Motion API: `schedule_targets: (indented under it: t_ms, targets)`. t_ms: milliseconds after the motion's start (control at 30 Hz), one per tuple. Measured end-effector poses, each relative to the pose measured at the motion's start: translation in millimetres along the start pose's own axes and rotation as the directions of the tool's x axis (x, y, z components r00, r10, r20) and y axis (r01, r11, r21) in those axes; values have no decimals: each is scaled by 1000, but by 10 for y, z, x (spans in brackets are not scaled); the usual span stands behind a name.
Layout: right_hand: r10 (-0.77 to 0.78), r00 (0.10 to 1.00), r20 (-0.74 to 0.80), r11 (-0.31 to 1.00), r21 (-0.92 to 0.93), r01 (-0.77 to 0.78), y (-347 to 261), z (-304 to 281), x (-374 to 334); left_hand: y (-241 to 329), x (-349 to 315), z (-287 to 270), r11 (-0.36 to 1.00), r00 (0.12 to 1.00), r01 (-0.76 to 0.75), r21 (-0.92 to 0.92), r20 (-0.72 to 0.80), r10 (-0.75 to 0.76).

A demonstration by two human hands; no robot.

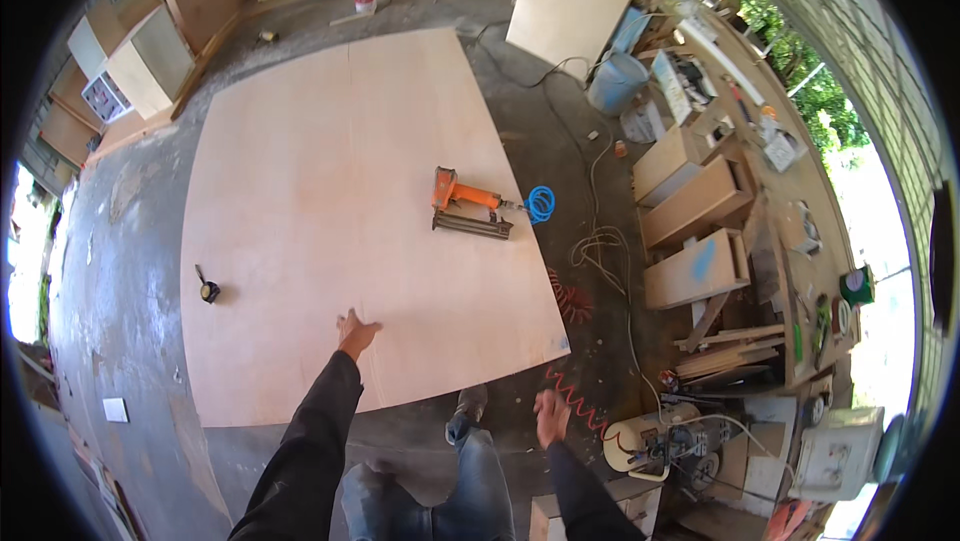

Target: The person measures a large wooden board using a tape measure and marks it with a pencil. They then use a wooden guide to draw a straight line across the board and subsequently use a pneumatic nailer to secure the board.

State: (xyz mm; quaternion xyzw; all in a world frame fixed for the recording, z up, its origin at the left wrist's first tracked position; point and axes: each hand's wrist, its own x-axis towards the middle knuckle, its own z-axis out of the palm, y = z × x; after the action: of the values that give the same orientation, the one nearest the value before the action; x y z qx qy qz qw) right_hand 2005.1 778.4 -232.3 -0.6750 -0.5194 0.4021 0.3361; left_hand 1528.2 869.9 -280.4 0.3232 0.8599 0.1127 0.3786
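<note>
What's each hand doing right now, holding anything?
Left hand: open, empty, stretched out over the plywood sheet.
Right hand: blurred, seems empty, above the floor near the red coiled hose; open or closed cannot be told.

Nail gun (465, 203) set on plywood sheet (330, 141) toward its right side, tape measure (207, 289) laid at the left edge, wooden boxes (695, 211) stacked right of the sheet.

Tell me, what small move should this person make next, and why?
Probably step forward and reach for the orange nail gun. Both the left hand and the right hand are empty, and the tool lies farther out on the plywood sheet, beyond the left hand stretched over its near part.
</note>
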Motion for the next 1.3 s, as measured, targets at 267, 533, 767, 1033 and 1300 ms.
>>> schedule_targets:
  t_ms: [267, 533, 767, 1033, 1300]
  targets:
    - [-361, 929, 75, 872, -325, 365, -817, 615, 3239, 2031, 666, 277, 982, 982, 182, 49, -55, -180]
    - [-448, 774, 448, 474, -615, 630, -1713, 1798, 4307, 2323, 922, 331, 900, 903, 417, 128, 55, -427]
    - [-121, 741, 660, 390, -655, 647, -1709, 1784, 4960, 2574, 940, 394, 887, 893, 428, 173, 71, -445]
    - [-78, 739, 669, 993, -13, 116, -1314, 910, 3741, 2561, 1000, 375, 851, 869, 469, 236, 49, -492]
    - [618, 662, 423, 590, 307, -747, -1422, 210, 2960, 2574, 987, 395, 860, 880, 456, 231, 32, -475]
